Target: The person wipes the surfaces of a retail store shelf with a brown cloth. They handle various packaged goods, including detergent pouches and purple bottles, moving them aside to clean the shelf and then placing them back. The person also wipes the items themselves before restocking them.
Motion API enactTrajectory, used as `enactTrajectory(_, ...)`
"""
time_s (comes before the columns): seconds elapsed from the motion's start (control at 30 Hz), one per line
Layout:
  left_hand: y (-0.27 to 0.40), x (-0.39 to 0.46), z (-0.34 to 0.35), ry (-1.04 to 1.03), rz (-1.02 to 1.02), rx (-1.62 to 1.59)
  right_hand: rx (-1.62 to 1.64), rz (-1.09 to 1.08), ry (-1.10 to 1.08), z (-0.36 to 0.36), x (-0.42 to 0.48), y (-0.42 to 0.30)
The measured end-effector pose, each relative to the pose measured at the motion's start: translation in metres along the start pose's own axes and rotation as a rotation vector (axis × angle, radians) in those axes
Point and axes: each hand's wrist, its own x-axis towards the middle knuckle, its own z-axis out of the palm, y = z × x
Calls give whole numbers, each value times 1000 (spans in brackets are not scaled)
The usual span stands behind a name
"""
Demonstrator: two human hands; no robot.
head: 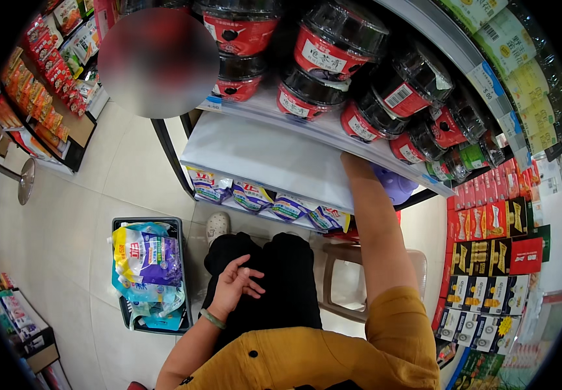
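Note:
My left hand (239, 285) is held above my lap, its fingers spread and nothing in it. A bangle circles that wrist. My right forearm reaches in under the shelf of stacked red plastic tubs (327, 53); the hand itself is hidden beneath that shelf. Below it lies a white lower shelf board (271, 151), with a purple object (393, 185) just right of my forearm. Under the board, detergent refill pouches (252, 195) stand in a row. To my left, a dark plastic basket (187, 292) on the floor holds several pouches, a purple and yellow one (147, 256) on top.
A brown plastic stool (417, 263) stands by my right side. Boxed goods (485, 292) are stacked at the right. A metal stand base (27, 181) and snack racks (74, 141) are at the left. The upper shelf's front edge (310, 131) runs above my right arm.

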Motion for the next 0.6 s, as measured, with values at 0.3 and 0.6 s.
enactTrajectory(0.3,-3,-1,-5,-3,-6,-26,-13,-17,113,11,-26,9)
enactTrajectory(0.6,1,-4,-4,-63,-33,56,-442,-130,-70,-81,-103,-42)
